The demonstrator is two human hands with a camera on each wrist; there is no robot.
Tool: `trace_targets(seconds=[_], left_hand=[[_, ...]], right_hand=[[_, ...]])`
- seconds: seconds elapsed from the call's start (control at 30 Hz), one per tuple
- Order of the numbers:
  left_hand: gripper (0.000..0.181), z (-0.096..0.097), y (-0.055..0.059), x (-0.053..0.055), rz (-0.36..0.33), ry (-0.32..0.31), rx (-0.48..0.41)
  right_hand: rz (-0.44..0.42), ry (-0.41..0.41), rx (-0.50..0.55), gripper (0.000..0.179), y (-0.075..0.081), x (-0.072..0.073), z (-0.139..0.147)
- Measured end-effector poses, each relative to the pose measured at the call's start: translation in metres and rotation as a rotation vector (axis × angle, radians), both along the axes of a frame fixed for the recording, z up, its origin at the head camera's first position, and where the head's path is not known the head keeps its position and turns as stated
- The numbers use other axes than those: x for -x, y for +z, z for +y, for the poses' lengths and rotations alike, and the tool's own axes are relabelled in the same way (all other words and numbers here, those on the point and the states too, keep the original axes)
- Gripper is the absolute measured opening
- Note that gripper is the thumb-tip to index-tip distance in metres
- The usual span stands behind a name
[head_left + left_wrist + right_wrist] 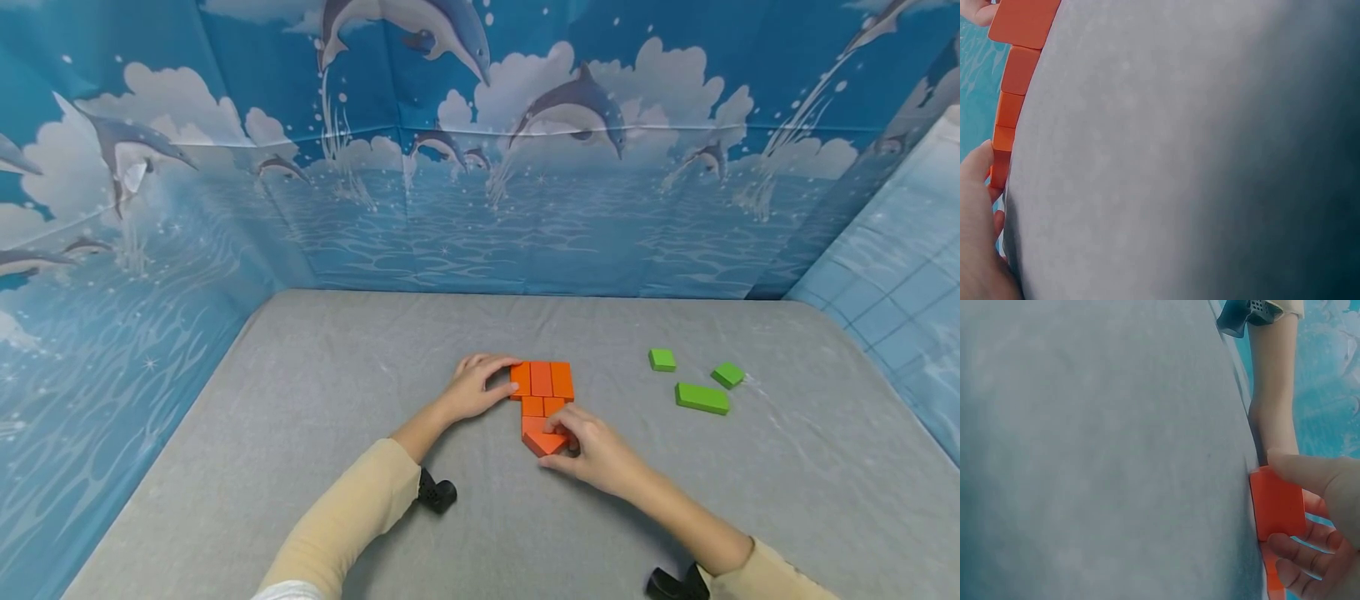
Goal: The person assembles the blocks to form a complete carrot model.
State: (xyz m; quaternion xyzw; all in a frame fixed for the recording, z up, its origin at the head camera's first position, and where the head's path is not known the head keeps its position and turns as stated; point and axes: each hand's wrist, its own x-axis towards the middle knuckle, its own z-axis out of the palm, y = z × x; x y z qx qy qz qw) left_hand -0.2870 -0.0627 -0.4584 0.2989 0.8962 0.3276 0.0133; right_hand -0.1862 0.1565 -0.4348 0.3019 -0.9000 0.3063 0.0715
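Note:
Several orange blocks lie close together on the grey cloth, with a row of upright rectangles (541, 379) at the far end and smaller blocks (533, 407) below it. My left hand (476, 386) rests against the left side of that row, its index fingertip at the far corner and thumb lower down. In the left wrist view the thumb (975, 165) lies along the block edges. At the near end my right hand (596, 446) pinches a red-orange block (1277, 503) between thumb and fingers. Its near edge looks angled in the head view, and the fingers partly cover it.
To the right lie a green square block (662, 360), a second green block (727, 375) turned at an angle, and a longer green block (702, 398). A blue dolphin-print curtain (480, 225) rises behind the grey-covered table (360, 333) and along its sides.

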Motion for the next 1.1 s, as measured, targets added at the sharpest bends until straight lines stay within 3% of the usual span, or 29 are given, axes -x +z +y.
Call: trace_targets(seconds=[0.8,0.93,1.1], left_hand=[[0.043,0.000,0.001,0.001,-0.018,-0.001,-0.029],[0.043,0.001,0.004,-0.004,-0.006,-0.005,-0.055],[0.046,0.006,0.009,-0.017,0.038,-0.034,-0.035]], right_hand=[[-0.016,-0.021,-0.021,0.035,-0.002,0.001,0.001],[-0.021,-0.012,-0.016,0.035,-0.003,0.001,0.000],[-0.015,0.003,0.004,0.036,-0.003,0.001,0.001]])
